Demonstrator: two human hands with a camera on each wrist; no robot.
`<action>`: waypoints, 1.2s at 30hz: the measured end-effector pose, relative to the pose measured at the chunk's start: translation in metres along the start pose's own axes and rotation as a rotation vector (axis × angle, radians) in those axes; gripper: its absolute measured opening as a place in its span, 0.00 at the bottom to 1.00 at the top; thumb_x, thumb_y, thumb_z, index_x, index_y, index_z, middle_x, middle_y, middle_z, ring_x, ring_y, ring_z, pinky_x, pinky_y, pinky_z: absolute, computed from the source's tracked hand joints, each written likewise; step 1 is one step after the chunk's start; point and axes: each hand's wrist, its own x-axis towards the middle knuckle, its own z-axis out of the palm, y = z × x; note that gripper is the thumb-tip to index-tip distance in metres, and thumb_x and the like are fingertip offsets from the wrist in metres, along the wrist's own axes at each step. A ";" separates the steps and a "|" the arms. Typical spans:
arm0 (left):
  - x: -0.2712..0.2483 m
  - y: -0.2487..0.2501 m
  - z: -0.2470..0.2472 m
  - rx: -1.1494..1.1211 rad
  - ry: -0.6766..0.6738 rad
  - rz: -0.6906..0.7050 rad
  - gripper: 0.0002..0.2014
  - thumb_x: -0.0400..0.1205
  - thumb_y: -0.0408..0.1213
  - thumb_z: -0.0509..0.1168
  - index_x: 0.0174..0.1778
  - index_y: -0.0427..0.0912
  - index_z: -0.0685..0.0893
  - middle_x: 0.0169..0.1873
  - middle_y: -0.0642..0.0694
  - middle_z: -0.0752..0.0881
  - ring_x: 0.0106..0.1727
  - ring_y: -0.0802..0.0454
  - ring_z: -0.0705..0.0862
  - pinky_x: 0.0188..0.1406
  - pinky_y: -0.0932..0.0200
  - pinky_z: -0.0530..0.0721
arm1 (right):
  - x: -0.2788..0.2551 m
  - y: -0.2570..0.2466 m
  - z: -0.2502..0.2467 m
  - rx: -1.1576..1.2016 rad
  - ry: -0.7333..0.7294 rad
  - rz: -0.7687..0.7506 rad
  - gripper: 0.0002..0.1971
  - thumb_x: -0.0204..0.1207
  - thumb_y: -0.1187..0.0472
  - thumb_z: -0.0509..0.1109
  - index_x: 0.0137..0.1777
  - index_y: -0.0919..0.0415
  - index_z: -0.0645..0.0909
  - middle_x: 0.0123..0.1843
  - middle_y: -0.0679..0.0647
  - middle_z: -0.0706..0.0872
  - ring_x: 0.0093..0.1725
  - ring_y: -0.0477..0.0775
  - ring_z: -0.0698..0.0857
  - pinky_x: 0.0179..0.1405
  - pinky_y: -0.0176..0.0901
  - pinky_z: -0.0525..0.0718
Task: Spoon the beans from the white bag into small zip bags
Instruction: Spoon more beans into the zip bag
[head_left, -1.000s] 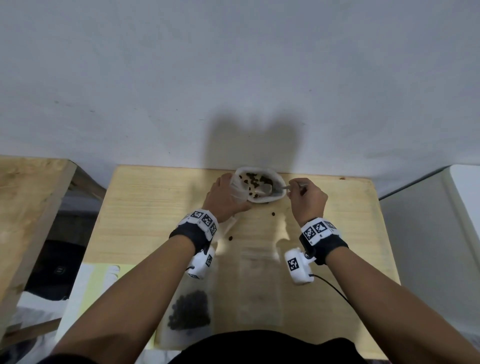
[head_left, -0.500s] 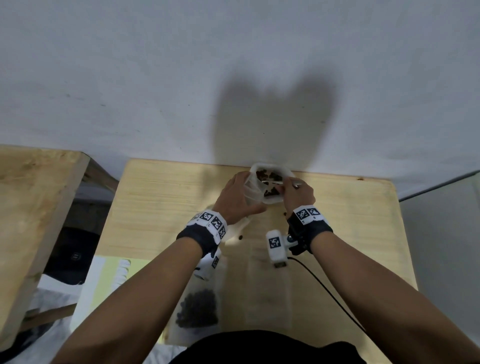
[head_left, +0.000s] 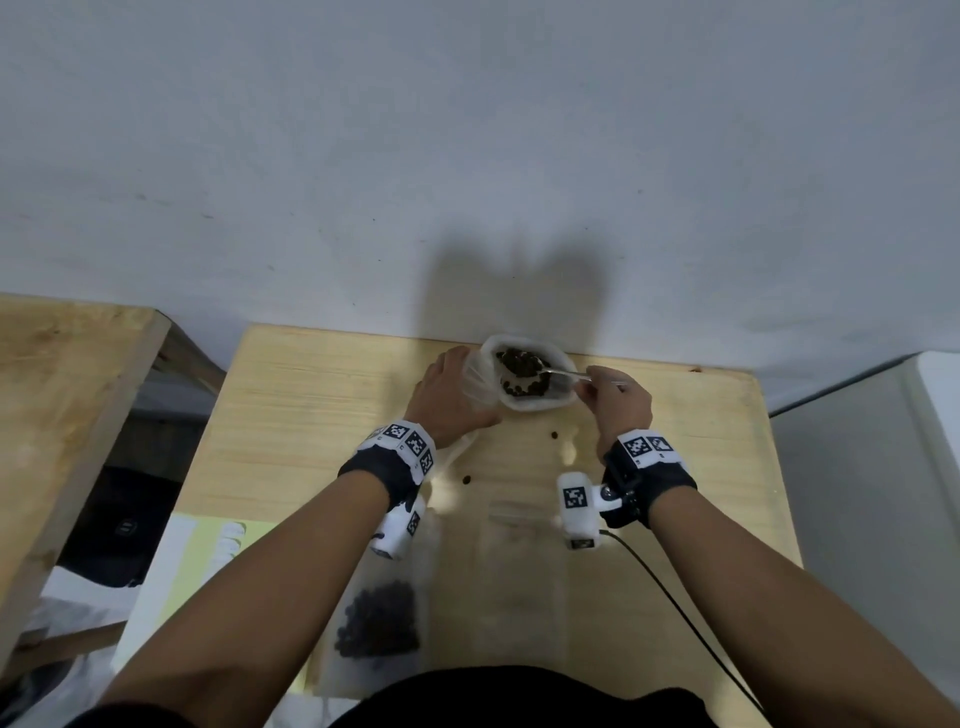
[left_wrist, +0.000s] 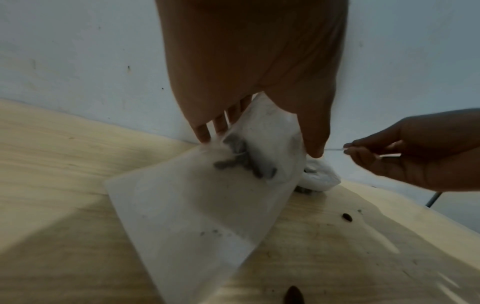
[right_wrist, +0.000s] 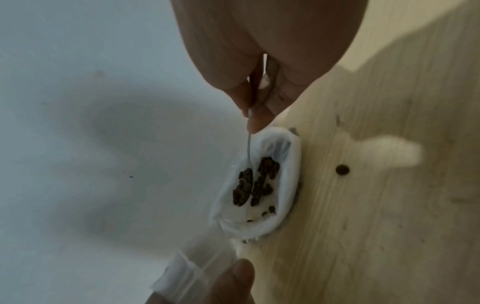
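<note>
The white bag (head_left: 530, 382), rim rolled, holds dark beans (head_left: 519, 364) near the counter (head_left: 311, 415) far edge. Right hand (head_left: 621, 402) grip pinches a loaded spoon (right_wrist: 244, 189); left hand (head_left: 452, 397) grip holds a zip bag (left_wrist: 197, 205).

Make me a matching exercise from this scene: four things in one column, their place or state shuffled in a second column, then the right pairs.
Things:
1. spoon
2. white bag
3. small zip bag
4. filled zip bag

States:
A. lies flat at the near table edge
B. held up by the left hand
C. loaded with beans, pinched by the right hand
D. open-mouthed near the wall

Pairs: 1-C, 2-D, 3-B, 4-A
</note>
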 end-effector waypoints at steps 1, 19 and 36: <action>-0.001 0.002 -0.001 0.006 0.008 0.000 0.47 0.68 0.48 0.79 0.80 0.44 0.61 0.75 0.45 0.70 0.73 0.44 0.71 0.72 0.41 0.74 | -0.002 -0.003 -0.003 0.016 -0.004 -0.024 0.07 0.73 0.57 0.72 0.36 0.48 0.90 0.36 0.51 0.93 0.45 0.53 0.93 0.62 0.56 0.87; 0.005 0.001 0.009 0.030 0.014 0.043 0.48 0.67 0.53 0.80 0.78 0.44 0.62 0.72 0.44 0.71 0.70 0.43 0.72 0.69 0.40 0.76 | -0.023 -0.036 -0.013 -0.396 0.013 -0.679 0.07 0.83 0.60 0.66 0.47 0.55 0.85 0.39 0.51 0.90 0.42 0.52 0.87 0.42 0.35 0.78; 0.011 -0.014 0.016 -0.098 -0.095 0.033 0.47 0.64 0.54 0.81 0.75 0.42 0.66 0.68 0.46 0.75 0.65 0.46 0.78 0.63 0.42 0.84 | 0.003 -0.004 0.014 -0.537 -0.072 -0.220 0.11 0.80 0.58 0.64 0.50 0.58 0.89 0.35 0.46 0.84 0.44 0.53 0.83 0.44 0.35 0.69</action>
